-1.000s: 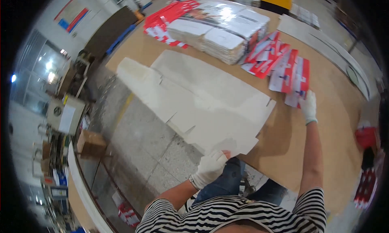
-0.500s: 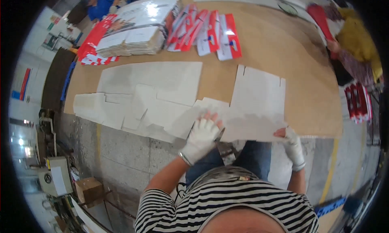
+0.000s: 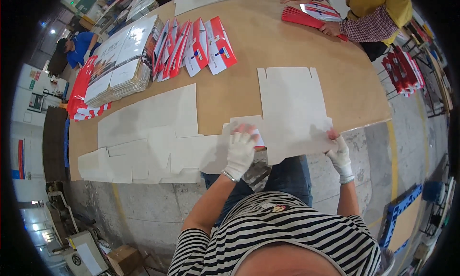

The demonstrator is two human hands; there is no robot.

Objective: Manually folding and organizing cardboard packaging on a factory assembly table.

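A pale cardboard sheet [image 3: 293,103] overhangs the table's [image 3: 357,91] near edge, its near right corner gripped by the right hand [image 3: 340,153]; the left hand [image 3: 241,149] rests, fingers outstretched, just left of it.

1 head-worn fisheye looks down across the table [image 3: 235,96].
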